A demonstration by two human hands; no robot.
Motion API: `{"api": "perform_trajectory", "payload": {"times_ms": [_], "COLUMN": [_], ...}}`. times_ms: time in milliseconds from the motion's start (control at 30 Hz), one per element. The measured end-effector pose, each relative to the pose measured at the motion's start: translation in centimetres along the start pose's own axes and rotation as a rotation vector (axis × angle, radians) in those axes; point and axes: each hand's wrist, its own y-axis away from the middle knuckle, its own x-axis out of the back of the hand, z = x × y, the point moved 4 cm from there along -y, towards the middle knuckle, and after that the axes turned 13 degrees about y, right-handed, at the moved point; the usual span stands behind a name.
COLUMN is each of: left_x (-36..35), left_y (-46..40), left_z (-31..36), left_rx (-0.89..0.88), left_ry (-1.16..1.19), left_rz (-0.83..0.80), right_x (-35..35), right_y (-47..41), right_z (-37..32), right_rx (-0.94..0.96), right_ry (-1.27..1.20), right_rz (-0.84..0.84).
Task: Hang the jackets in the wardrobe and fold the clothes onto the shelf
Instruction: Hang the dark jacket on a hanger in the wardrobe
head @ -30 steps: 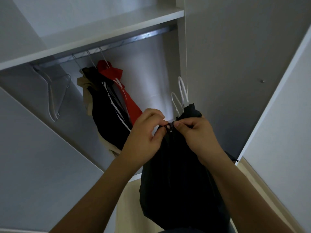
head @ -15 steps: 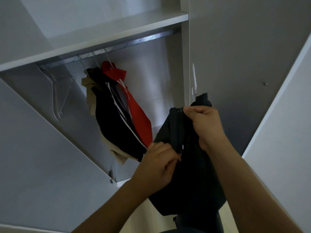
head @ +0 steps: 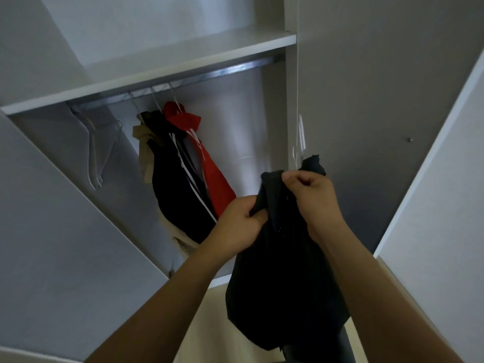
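Note:
I hold a black jacket [head: 285, 284] in front of the open wardrobe, with a white hanger [head: 300, 142] sticking out of its collar. My right hand [head: 311, 197] grips the jacket near the collar. My left hand [head: 241, 224] grips its front edge lower down, to the left. On the metal rail [head: 209, 74] hang a red jacket [head: 212, 171], a black jacket with white stripes [head: 178, 189] and a beige garment [head: 144, 153], close together.
A bare clear hanger [head: 98, 150] hangs at the rail's left end. A white shelf [head: 157, 66] runs above the rail. Open wardrobe doors stand at left [head: 52, 231] and right [head: 445, 179]. The rail's right half [head: 251, 66] carries nothing.
My left hand dropped from the collar down the jacket's front, then rose a little. My right hand lifted the collar up and to the right. The view tilted slightly.

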Motion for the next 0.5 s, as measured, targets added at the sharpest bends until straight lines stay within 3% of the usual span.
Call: {"api": "perform_trajectory", "payload": {"times_ms": [100, 200, 367, 500], "left_x": [1.2, 2.0, 1.4, 1.6], "left_y": [0.5, 0.7, 0.5, 0.7], "left_z": [-0.3, -0.3, -0.4, -0.5], "left_rx": [0.008, -0.008, -0.069, -0.092], "left_ry": [0.150, 0.272, 0.222, 0.230], "left_rz": [0.122, 0.157, 0.147, 0.163], "right_x": [0.9, 0.6, -1.4, -1.6], "right_y": [0.0, 1.0, 1.9, 2.0], "right_z": [1.7, 3.2, 4.3, 4.5], "right_rx": [-0.033, 0.004, 0.080, 0.160], "right_ry": [0.130, 0.266, 0.468, 0.541], "right_rz": [0.025, -0.053, -0.304, -0.341]}}
